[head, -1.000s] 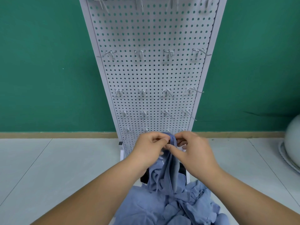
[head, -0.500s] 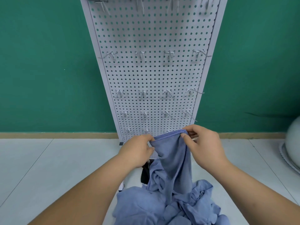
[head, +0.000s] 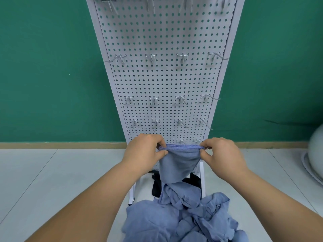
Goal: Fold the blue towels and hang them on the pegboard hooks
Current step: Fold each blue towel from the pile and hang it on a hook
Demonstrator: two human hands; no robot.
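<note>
In front of the pegboard's lower edge, a blue towel (head: 178, 163) hangs stretched between the person's two hands, its stitched hem pulled into a nearly level line just below the bottom row of hooks. The cloth narrows as it drops and runs down into the heap of blue towels (head: 185, 219) lying crumpled on the floor at the person's feet. The left hand (head: 145, 151) grips one end of the hem, its fingers (head: 160, 140) curled over the top edge and the thumb pressed against the cloth from below. The right hand (head: 222, 154) does the same at the other end, fingers pinching the hem with the thumb underneath. Both forearms reach in from the bottom corners of the view. Something black (head: 157, 187) shows behind the hanging cloth, near the stand's white legs; I cannot tell what it is. The white pegboard (head: 166, 81) rises straight ahead, carrying several rows of bare metal hooks (head: 153, 58), four to a row. Pale floor tiles (head: 52, 180) spread to either side, and a green wall (head: 43, 75) with a tan baseboard stands behind. At the far right edge sits a pale rounded object (head: 316, 154), partly cut off.
</note>
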